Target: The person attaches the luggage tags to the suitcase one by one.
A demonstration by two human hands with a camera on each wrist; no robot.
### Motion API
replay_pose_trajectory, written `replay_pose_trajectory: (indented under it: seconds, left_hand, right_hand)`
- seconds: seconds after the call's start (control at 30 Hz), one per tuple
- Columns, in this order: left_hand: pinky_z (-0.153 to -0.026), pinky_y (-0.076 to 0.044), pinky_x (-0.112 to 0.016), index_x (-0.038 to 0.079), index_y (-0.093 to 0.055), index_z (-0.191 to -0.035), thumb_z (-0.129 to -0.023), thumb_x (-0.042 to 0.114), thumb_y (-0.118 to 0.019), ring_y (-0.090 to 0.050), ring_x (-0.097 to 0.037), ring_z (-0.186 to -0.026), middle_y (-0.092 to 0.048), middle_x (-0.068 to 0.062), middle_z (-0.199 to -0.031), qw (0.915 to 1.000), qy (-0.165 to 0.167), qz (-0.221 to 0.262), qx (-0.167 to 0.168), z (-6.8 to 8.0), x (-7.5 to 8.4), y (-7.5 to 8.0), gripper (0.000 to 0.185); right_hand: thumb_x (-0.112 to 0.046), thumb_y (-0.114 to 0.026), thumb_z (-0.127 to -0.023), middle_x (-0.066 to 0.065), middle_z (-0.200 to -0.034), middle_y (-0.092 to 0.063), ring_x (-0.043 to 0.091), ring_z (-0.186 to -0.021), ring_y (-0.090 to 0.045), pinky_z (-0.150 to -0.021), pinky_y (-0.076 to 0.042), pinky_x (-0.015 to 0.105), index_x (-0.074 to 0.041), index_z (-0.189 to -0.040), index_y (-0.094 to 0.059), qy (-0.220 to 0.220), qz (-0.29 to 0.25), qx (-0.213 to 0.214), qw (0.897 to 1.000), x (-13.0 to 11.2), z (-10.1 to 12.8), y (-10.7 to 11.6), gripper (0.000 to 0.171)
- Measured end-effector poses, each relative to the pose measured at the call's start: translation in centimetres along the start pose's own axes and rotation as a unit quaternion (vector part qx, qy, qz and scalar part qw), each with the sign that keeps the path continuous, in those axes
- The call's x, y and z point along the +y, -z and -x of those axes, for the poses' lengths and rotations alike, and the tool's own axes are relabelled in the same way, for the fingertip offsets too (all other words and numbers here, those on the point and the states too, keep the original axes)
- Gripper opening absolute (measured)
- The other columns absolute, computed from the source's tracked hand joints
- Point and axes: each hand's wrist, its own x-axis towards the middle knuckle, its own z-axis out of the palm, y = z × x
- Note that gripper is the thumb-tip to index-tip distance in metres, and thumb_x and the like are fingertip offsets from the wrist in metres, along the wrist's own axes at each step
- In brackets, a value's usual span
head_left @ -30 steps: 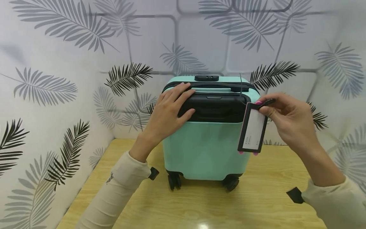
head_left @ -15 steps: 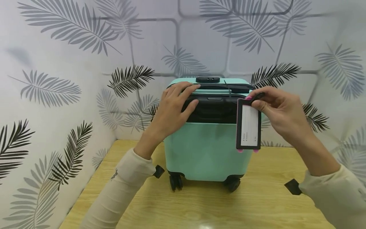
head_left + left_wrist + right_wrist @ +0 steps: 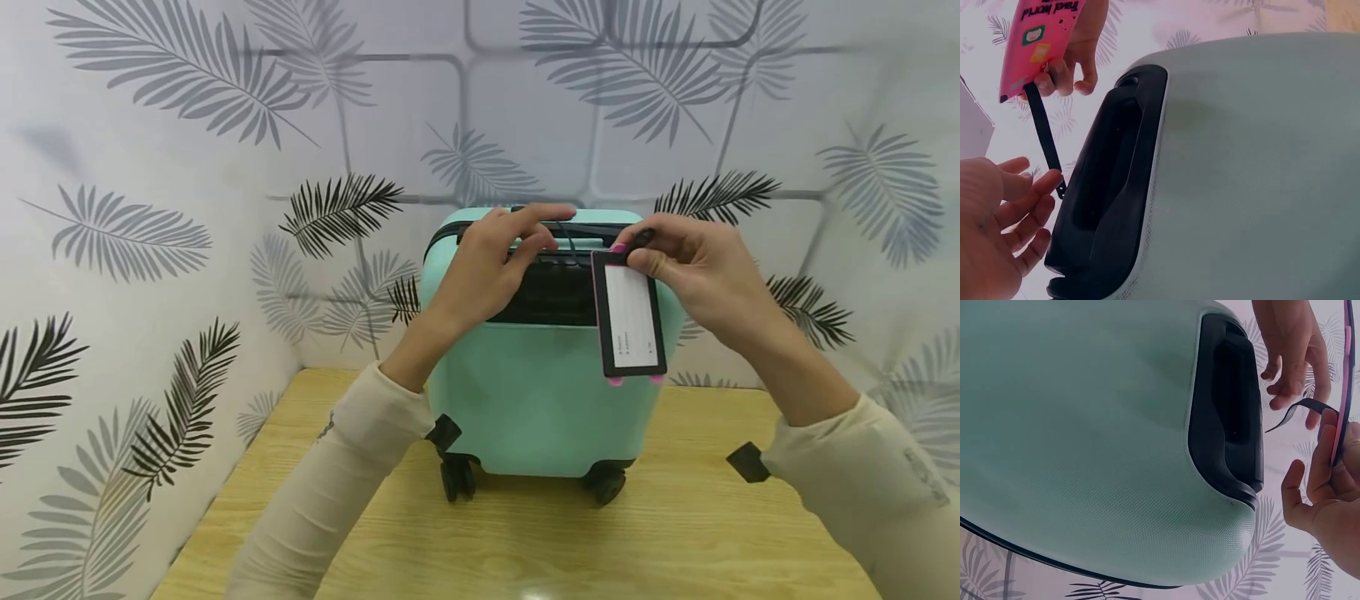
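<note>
Now, versus half a second ago, the left hand has moved right from the suitcase's upper left to the strap, fingers loosely bent, one fingertip by the strap's end; contact unclear. Tag has shifted left too, right hand pinching it at the top. Counts: two hands, one suitcase, two wheel sets visible, one strap, one tag. Suitcase stands upright on the surface. Tag hangs before its upper right, overlapping the black handle panel in the head view, slightly tilted: black frame, white card, tiny unreadable print, pink back with "Travel World" lettering, green and yellow patches.
</note>
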Motion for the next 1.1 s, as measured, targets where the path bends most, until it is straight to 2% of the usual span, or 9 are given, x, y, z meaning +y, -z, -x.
replay_pose_trajectory:
  seconds: [0.13,0.2,0.33,0.47,0.63,0.87,0.97,1.1]
  left_hand:
    - [-0.093,-0.043,-0.033,0.012,-0.073,-0.13,-0.103,0.01,-0.064,-0.058,-0.019,-0.085,-0.077,-0.002,-0.105,0.9998,-0.007,0.002,-0.02,-0.3,-0.5,0.2,0.029]
    - [-0.086,-0.042,-0.033,0.012,-0.076,-0.124,-0.101,0.01,-0.067,-0.057,-0.018,-0.089,-0.077,-0.001,-0.107,0.9996,-0.01,0.003,-0.027,-0.5,-0.7,0.3,0.025]
    - [-0.092,-0.043,-0.032,0.009,-0.079,-0.114,-0.096,0.013,-0.075,-0.063,-0.019,-0.097,-0.078,-0.002,-0.109,0.9993,-0.011,0.002,-0.035,-0.7,-1.0,0.5,0.019]
    - [-0.09,-0.043,-0.032,0.009,-0.079,-0.108,-0.093,0.018,-0.08,-0.062,-0.021,-0.097,-0.078,-0.001,-0.103,0.9993,-0.006,-0.006,-0.035,-0.9,-1.1,0.4,0.018]
    - [-0.085,-0.044,-0.03,0.013,-0.081,-0.105,-0.095,0.023,-0.078,-0.058,-0.017,-0.094,-0.079,0.001,-0.102,0.9989,0.021,-0.019,-0.038,-1.0,-1.0,0.4,0.015]
    - [-0.078,-0.045,-0.029,0.015,-0.084,-0.105,-0.097,0.028,-0.076,-0.057,-0.016,-0.09,-0.078,0.002,-0.094,0.9954,0.074,-0.042,-0.044,-1.2,-0.7,0.7,0.017]
    - [-0.079,-0.046,-0.029,0.015,-0.084,-0.107,-0.097,0.028,-0.075,-0.058,-0.016,-0.092,-0.077,0.002,-0.094,0.9943,0.082,-0.041,-0.054,-1.3,-0.7,0.7,0.018]
    - [-0.082,-0.045,-0.029,0.015,-0.083,-0.108,-0.099,0.028,-0.074,-0.058,-0.019,-0.096,-0.079,0.003,-0.099,0.994,0.076,-0.037,-0.069,-1.3,-0.8,0.5,0.019]
  right_hand:
    - [-0.007,-0.065,-0.102,-0.002,-0.097,-0.074,0.015,-0.081,-0.065,-0.072,-0.053,0.022,-0.002,-0.111,-0.073,-0.006,-0.017,-0.007,1.0,0.0,-0.5,0.1,0.013]
    - [-0.007,-0.065,-0.102,-0.002,-0.096,-0.074,0.015,-0.08,-0.065,-0.071,-0.053,0.022,-0.003,-0.112,-0.073,-0.008,-0.024,-0.009,1.0,-0.1,-0.7,0.1,0.013]
    - [-0.007,-0.067,-0.101,-0.002,-0.096,-0.074,0.013,-0.079,-0.064,-0.072,-0.051,0.022,-0.003,-0.111,-0.073,-0.007,-0.03,-0.007,0.999,-0.3,-1.2,0.2,0.013]
    - [-0.009,-0.068,-0.101,-0.001,-0.097,-0.073,0.012,-0.079,-0.064,-0.074,-0.05,0.021,-0.002,-0.111,-0.073,-0.004,-0.024,-0.003,1.0,-0.5,-1.9,0.3,0.013]
    - [-0.013,-0.069,-0.101,0.001,-0.096,-0.074,0.012,-0.078,-0.064,-0.074,-0.05,0.02,-0.003,-0.112,-0.073,-0.01,-0.033,0.0,0.999,-0.7,-3.0,0.8,0.016]
    - [-0.019,-0.068,-0.102,-0.003,-0.093,-0.076,0.012,-0.076,-0.065,-0.07,-0.051,0.02,-0.003,-0.112,-0.072,-0.05,-0.052,0.0,0.997,-0.6,-4.5,1.0,0.019]
    - [-0.019,-0.069,-0.101,-0.002,-0.094,-0.077,0.012,-0.079,-0.066,-0.073,-0.052,0.02,-0.002,-0.111,-0.072,-0.059,-0.064,0.0,0.996,-0.5,-4.8,0.8,0.019]
    - [-0.017,-0.069,-0.101,-0.003,-0.094,-0.078,0.011,-0.08,-0.067,-0.074,-0.052,0.02,-0.002,-0.11,-0.072,-0.061,-0.081,0.002,0.995,-0.4,-5.1,0.7,0.017]
